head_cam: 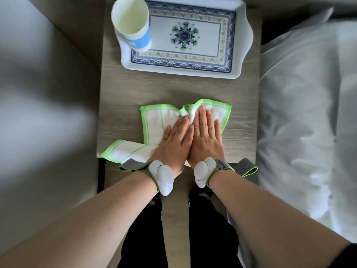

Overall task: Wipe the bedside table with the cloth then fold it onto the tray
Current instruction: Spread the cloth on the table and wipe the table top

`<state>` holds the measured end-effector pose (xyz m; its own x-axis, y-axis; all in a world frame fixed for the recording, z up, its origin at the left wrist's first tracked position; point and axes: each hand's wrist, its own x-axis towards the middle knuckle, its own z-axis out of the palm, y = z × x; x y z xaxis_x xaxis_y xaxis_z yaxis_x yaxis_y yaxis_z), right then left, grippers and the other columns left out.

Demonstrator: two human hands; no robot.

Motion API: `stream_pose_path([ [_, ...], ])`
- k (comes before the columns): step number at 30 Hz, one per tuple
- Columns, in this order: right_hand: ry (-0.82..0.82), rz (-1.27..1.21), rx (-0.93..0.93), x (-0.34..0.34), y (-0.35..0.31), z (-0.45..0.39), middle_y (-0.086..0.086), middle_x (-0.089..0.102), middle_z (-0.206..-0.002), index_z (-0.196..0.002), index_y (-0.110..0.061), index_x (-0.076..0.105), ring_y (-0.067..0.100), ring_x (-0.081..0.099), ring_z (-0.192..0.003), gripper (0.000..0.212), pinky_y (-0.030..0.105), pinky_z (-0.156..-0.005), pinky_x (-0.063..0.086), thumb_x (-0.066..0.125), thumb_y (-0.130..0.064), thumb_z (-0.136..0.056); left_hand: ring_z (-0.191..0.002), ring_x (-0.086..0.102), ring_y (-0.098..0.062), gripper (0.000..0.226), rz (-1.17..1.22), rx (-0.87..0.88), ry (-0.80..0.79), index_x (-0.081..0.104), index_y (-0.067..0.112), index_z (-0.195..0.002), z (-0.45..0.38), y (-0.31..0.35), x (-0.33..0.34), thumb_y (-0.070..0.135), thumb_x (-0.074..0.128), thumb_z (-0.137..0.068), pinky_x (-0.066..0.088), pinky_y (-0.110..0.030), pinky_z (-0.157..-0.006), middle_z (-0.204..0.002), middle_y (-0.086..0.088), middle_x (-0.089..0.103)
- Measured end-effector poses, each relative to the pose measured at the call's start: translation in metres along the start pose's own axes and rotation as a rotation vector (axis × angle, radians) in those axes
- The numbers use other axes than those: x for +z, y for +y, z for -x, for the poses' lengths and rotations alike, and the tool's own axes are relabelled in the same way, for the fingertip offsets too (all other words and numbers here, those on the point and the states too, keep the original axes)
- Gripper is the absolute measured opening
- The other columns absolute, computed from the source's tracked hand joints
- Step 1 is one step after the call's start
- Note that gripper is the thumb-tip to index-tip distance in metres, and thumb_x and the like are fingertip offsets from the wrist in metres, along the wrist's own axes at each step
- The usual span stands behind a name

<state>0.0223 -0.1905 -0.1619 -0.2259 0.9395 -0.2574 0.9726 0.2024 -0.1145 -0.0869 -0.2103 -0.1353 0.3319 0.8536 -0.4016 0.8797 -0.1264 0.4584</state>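
Both hands lie flat with fingers together, pressing the green-edged cloth (154, 120) onto the bench (123, 89): left hand (174, 141) beside right hand (206, 134), touching at the thumbs. The cloth sits at the near edge, one corner trailing toward 7 o'clock. The patterned tray (239, 60) waits at 12 o'clock, a paper cup (133, 26) on its left end. To wipe well, keep palms flat, sweep evenly, and gather the trailing corner.
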Motion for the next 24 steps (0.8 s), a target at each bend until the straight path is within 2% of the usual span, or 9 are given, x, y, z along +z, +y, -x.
stream_pose_path([
  [5, 0.003, -0.007, 0.066, -0.011, 0.058, 0.002, 0.014, 0.013, -0.156, -0.146, -0.002, 0.011, 0.029, 0.009, -0.144, 0.063, 0.042, -0.116, 0.004, 0.013, -0.032, -0.09, -0.142, -0.018, -0.025, 0.077, -0.023, 0.048, -0.019, -0.004, 0.007, -0.145, -0.036, 0.048, 0.01, 0.0, 0.043, -0.084, -0.01, -0.04, -0.115, -0.156, -0.012, -0.015],
  [8, 0.002, 0.004, 0.08, -0.012, 0.087, 0.0, 0.014, 0.01, -0.156, -0.146, -0.002, 0.008, 0.028, 0.006, -0.144, 0.063, 0.041, -0.116, -0.001, 0.015, -0.033, -0.091, -0.143, -0.017, -0.024, 0.072, -0.022, 0.049, -0.013, -0.003, 0.008, -0.145, -0.052, 0.07, 0.015, 0.0, 0.036, -0.085, -0.01, -0.039, -0.115, -0.156, -0.01, -0.014],
  [10, -0.002, 0.001, 0.088, -0.012, 0.104, -0.001, 0.014, 0.008, -0.156, -0.146, -0.003, 0.005, 0.028, 0.005, -0.145, 0.063, 0.04, -0.115, -0.003, 0.024, -0.032, -0.094, -0.143, -0.017, -0.024, 0.071, -0.029, 0.052, -0.011, -0.002, 0.008, -0.145, -0.061, 0.084, 0.017, 0.0, 0.034, -0.085, -0.01, -0.039, -0.115, -0.156, -0.01, -0.013],
  [13, -0.01, 0.008, 0.079, -0.013, 0.12, -0.001, 0.014, 0.007, -0.157, -0.146, -0.003, 0.005, 0.026, 0.003, -0.145, 0.064, 0.04, -0.115, -0.002, 0.032, -0.029, -0.095, -0.143, -0.014, -0.023, 0.066, -0.022, 0.038, 0.003, -0.001, 0.009, -0.145, -0.069, 0.097, 0.019, 0.007, 0.015, -0.082, -0.009, -0.039, -0.116, -0.157, -0.009, -0.011],
  [17, -0.008, 0.05, 0.092, -0.013, 0.118, -0.002, 0.017, 0.01, -0.156, -0.145, 0.001, 0.008, 0.03, 0.007, -0.144, 0.065, 0.043, -0.115, 0.001, 0.013, -0.032, -0.09, -0.144, -0.011, -0.022, 0.069, -0.026, 0.047, 0.019, 0.0, 0.008, -0.145, -0.069, 0.097, 0.021, 0.012, 0.007, -0.076, -0.006, -0.037, -0.118, -0.157, -0.008, -0.008],
  [21, -0.013, 0.081, 0.122, -0.012, 0.103, -0.004, 0.02, 0.008, -0.155, -0.145, 0.002, 0.008, 0.033, 0.005, -0.144, 0.063, 0.046, -0.116, 0.001, 0.014, -0.029, -0.091, -0.144, -0.007, -0.019, 0.071, 0.0, 0.084, 0.049, 0.003, 0.008, -0.146, -0.063, 0.082, 0.016, 0.008, 0.009, -0.075, -0.005, -0.034, -0.117, -0.158, -0.007, -0.005],
  [24, 0.025, 0.054, 0.112, -0.011, 0.075, -0.007, 0.023, 0.017, -0.153, -0.143, 0.006, 0.017, 0.037, 0.013, -0.142, 0.061, 0.047, -0.115, 0.005, 0.015, -0.027, -0.091, -0.145, -0.005, -0.019, 0.067, 0.03, 0.03, 0.079, 0.006, 0.008, -0.146, -0.051, 0.065, 0.013, 0.011, 0.01, -0.078, -0.005, -0.032, -0.117, -0.158, -0.006, -0.002],
])
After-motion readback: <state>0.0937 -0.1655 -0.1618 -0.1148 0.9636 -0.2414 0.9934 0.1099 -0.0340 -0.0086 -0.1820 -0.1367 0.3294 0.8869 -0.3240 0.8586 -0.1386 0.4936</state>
